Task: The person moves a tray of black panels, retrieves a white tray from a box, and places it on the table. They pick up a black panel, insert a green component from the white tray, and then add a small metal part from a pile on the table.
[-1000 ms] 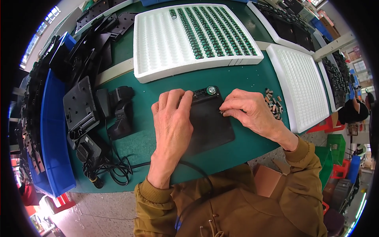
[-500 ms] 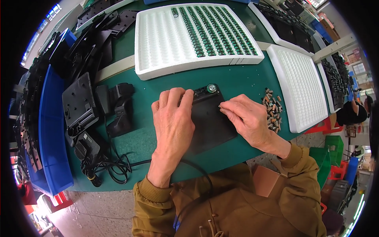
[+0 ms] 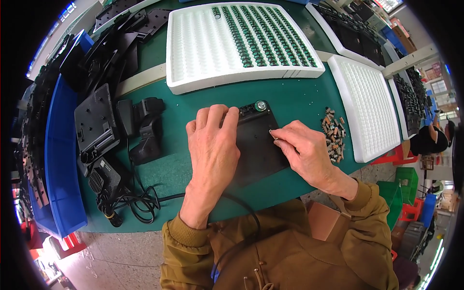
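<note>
A flat black plastic panel (image 3: 258,150) lies on the green table in front of me. Along its far edge sits a narrow green circuit board with a round silver component (image 3: 261,106) at its right end. My left hand (image 3: 212,140) is bent over the panel's left side, its fingers curled at the far edge by the board; their tips are partly hidden. At the panel's right edge, my right hand (image 3: 305,149) pinches a tiny shiny metallic part (image 3: 271,131) between thumb and forefinger. Right of that hand lies a pile of small components (image 3: 334,135).
Beyond the panel stands a white foam tray (image 3: 203,86) partly filled with green boards. Another white foam tray (image 3: 372,121) is at the right. Black plastic housings (image 3: 146,128), a cable (image 3: 145,205) and a blue bin (image 3: 60,159) occupy the left.
The view has shifted slightly. Both hands keep nearly the same places on the panel, and the right hand still pinches at its right edge.
</note>
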A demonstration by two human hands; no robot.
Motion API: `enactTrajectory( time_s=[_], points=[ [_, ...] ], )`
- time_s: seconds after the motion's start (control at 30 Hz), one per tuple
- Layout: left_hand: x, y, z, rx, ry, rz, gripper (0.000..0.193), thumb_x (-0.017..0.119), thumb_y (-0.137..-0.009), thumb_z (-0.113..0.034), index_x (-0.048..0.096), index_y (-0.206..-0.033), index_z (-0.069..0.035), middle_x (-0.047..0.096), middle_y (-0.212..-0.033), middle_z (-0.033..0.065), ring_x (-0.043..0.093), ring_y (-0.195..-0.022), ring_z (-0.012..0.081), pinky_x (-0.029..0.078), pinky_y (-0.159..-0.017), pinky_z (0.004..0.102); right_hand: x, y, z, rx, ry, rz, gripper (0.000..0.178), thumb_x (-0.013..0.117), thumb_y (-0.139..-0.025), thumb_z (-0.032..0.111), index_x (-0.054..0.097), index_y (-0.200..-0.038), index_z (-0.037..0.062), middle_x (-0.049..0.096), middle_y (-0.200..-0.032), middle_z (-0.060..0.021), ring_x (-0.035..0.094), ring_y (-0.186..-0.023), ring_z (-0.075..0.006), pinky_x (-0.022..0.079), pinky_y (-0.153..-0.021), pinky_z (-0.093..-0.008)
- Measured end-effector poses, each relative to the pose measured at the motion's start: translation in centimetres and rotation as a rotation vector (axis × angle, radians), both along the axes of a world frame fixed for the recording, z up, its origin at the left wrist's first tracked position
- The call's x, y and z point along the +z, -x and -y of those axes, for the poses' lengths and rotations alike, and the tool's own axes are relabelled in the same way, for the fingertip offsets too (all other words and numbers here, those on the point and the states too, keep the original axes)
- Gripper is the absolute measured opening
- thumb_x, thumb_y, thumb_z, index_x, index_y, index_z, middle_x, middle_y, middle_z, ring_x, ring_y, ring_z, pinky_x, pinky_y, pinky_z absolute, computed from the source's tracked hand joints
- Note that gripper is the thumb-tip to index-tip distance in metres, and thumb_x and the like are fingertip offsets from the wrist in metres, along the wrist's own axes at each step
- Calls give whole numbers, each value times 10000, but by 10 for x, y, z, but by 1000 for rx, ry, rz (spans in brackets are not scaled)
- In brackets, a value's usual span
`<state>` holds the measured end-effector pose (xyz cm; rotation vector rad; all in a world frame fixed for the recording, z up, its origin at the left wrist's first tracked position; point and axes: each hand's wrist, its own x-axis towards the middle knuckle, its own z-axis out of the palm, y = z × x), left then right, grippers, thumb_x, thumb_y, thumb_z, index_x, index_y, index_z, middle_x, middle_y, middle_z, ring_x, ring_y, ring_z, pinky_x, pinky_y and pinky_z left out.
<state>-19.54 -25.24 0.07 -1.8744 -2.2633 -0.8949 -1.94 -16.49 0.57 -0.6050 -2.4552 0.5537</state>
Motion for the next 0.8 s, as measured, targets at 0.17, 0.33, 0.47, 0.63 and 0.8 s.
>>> enactTrajectory(
  time_s=[0.17,0.33,0.47,0.63,0.8],
  points=[
    [0,1,0,3,-1,-3,331,618,-735,39,609,-1055,-44,568,-1018,71,529,-962,265,411,-798,377,3,3,0,-49,105,-7,133,690,-740,-8,635,-861,1,605,-754,-122,604,-634,-292,476,-539,-357],
    [1,0,0,-3,-5,6,334,618,-730,45,607,-1052,-43,567,-1015,74,529,-961,266,413,-800,377,6,3,2,-95,208,19,96,687,-757,10,621,-826,6,614,-740,-123,607,-605,-281,472,-525,-344],
    [-1,0,0,-6,-4,9,337,617,-728,49,607,-1052,-43,567,-1015,75,529,-962,267,412,-801,378,8,4,1,-124,306,22,104,692,-758,20,610,-820,8,624,-745,-118,613,-601,-265,474,-523,-337],
    [-2,0,0,-2,-22,6,346,616,-721,59,605,-1053,-40,566,-1016,76,527,-963,270,411,-800,379,7,6,-2,-111,211,34,102,690,-756,29,602,-807,16,621,-735,-105,611,-600,-267,476,-526,-341],
    [-2,-1,-1,-6,-26,25,351,615,-714,67,603,-1049,-35,565,-1018,77,526,-962,272,410,-801,377,9,4,-3,-87,172,111,98,688,-753,39,597,-789,24,617,-725,-95,611,-603,-270,475,-532,-343]
  ],
)
